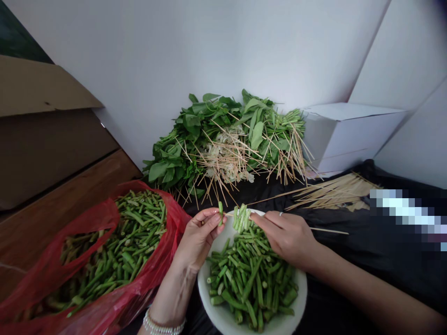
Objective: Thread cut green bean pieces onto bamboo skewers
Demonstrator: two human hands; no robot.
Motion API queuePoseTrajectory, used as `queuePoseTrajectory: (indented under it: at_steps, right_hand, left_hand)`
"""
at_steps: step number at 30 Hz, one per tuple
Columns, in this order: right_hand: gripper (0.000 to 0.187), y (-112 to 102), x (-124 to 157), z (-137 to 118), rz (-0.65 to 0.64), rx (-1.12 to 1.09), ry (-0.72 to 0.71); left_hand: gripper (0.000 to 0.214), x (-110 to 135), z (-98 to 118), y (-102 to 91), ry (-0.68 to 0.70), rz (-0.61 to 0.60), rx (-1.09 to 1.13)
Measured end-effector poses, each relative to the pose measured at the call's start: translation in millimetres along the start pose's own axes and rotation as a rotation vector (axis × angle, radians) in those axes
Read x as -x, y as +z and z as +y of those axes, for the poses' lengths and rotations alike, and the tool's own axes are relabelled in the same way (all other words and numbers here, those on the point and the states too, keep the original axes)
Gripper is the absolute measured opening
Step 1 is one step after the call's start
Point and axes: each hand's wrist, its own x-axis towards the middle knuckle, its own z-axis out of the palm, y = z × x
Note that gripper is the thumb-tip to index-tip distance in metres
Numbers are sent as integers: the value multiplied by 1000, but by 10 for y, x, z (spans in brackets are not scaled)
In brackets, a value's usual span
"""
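My left hand (204, 228) pinches a short piece of green bean (220, 213) between thumb and fingertips, held upright at the tip of a thin wooden skewer (328, 230). My right hand (289, 235) is closed around that skewer, whose tail sticks out to the right. Several cut bean pieces (240, 217) sit side by side on the skewer near my right fingertips. Below both hands, a white bowl (205, 298) holds a heap of cut green beans (251, 274). Whether the skewer has pierced the pinched piece, I cannot tell.
A red plastic bag (176, 218) of cut beans lies open at the left. Behind the bowl are piled leafy greens (195, 123) and skewered pale vegetables (226, 149). Loose skewers (328, 190) lie at right, near a white box (356, 132). A cardboard box (45, 144) stands left.
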Motion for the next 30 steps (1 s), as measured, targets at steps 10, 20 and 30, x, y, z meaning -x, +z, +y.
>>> queuePoseTrajectory:
  at_steps: [10, 20, 30]
  right_hand:
    - [32, 11, 13, -19, -7, -57, 11]
    - [32, -34, -9, 30, -20, -30, 77]
    - [32, -40, -24, 130, -32, 30, 146]
  left_hand:
    - [28, 15, -52, 16, -51, 42, -38]
    - [26, 97, -97, 82, 144, -82, -477]
    - [18, 331, -173, 85, 163, -561, -1119]
